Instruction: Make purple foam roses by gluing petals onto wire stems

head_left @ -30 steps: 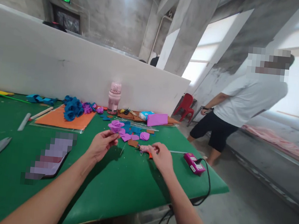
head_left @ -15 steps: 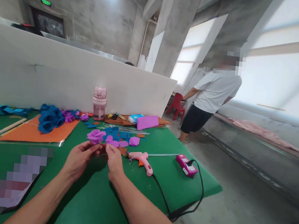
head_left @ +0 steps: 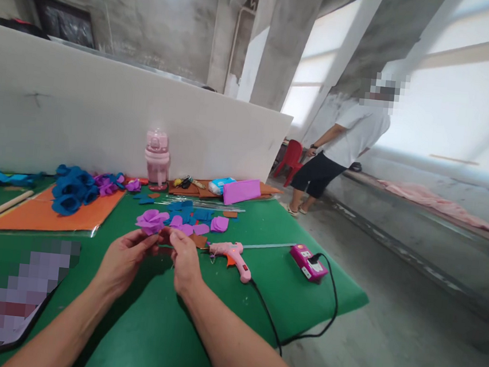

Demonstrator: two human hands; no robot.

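A purple felt flower (head_left: pixel 151 221) with layered petals stands upright over the green table. My left hand (head_left: pixel 124 255) pinches it from below between thumb and fingers. Close beside its base is my right hand (head_left: pixel 183 258), fingers bent together near the left fingertips; what they hold, if anything, is hidden. Just right of that hand lies a pink hot glue gun (head_left: pixel 231 257) with its red light on and a glue stick (head_left: pixel 270 247) out the back. Purple felt petals (head_left: pixel 199 229), blue felt pieces (head_left: pixel 181 211) and a brown scrap (head_left: pixel 198 241) lie beyond my hands.
Blue felt flowers (head_left: pixel 71 190) rest on an orange sheet (head_left: pixel 51 217) at left. A pink bottle (head_left: pixel 157 160) stands by the white partition (head_left: pixel 82 116). A power strip (head_left: pixel 308 263) with a black cord lies right. Another person (head_left: pixel 348 138) stands beyond the table.
Both hands keep their grip around the flower with little visible movement. The view has shifted slightly, and the other person's legs and body have changed position.
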